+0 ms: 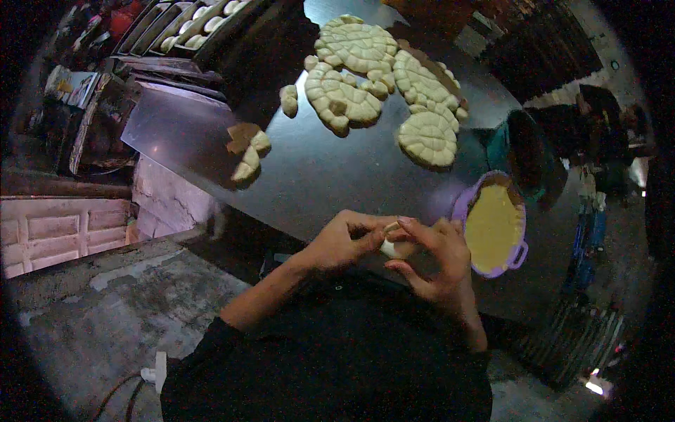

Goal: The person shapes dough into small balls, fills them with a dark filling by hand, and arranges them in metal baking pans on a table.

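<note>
Close to my body, at the table's near edge, both hands meet around a small pale piece of dough [394, 248]. My left hand [344, 241] pinches it from one side with thumb and fingertips. My right hand [441, 254] curves round its other side, thumb below and fingers above. A little yellowish-brown stuff shows at the dough's top; the fingers partly hide it. Just right of my right hand stands a purple basin [522, 254] with a handle, holding a smooth yellow paste [494, 228]. Flattened dough rounds, scored into many wedges [427, 139], lie farther off.
The metal table [302, 169] carries more divided dough [355, 46] at its far side. Toward its left edge are loose dough pieces [247, 163] beside a flat brown scrap [243, 136]. Long trays [200, 28] with pale dough pieces stand far left. A teal container [500, 144] is at right.
</note>
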The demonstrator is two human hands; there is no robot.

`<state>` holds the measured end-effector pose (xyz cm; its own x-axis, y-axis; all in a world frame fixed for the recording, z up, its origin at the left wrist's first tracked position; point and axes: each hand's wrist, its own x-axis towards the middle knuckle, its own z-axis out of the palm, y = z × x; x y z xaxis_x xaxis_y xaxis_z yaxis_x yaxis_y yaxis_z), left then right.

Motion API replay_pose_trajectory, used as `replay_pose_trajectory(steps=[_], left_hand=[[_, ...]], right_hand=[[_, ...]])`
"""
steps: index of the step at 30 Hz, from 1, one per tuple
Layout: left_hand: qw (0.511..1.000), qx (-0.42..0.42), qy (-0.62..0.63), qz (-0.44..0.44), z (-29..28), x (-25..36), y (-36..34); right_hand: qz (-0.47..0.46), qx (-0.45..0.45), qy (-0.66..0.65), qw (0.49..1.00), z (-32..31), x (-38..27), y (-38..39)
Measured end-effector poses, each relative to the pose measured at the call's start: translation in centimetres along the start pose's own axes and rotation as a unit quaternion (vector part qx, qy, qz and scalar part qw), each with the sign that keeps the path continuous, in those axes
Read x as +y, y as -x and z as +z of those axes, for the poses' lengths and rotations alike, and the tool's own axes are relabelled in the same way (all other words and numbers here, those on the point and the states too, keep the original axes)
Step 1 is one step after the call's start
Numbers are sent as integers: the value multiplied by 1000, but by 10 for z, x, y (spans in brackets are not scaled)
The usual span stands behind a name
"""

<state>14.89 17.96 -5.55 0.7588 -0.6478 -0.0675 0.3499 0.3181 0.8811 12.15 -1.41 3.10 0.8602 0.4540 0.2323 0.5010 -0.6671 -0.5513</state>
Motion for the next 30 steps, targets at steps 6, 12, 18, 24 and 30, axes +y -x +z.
replay_pose_trajectory(steps=[6, 12, 18, 24, 30], left_hand=[[992, 103, -41, 61, -51, 2, -9], [960, 187, -174, 113, -112, -31, -18], [928, 312, -202, -5, -151, -45, -10], [867, 209, -453, 0, -199, -44, 19], [666, -88, -715, 192, -236, -65, 8]], right_hand=[[99, 26, -113, 988, 50, -1, -61], [473, 13, -442, 762, 111, 16, -99], [442, -54, -306, 841, 178, 65, -69], [11, -158, 102, 982, 185, 128, -113], [-39, -7, 54, 998, 200, 205, -207]])
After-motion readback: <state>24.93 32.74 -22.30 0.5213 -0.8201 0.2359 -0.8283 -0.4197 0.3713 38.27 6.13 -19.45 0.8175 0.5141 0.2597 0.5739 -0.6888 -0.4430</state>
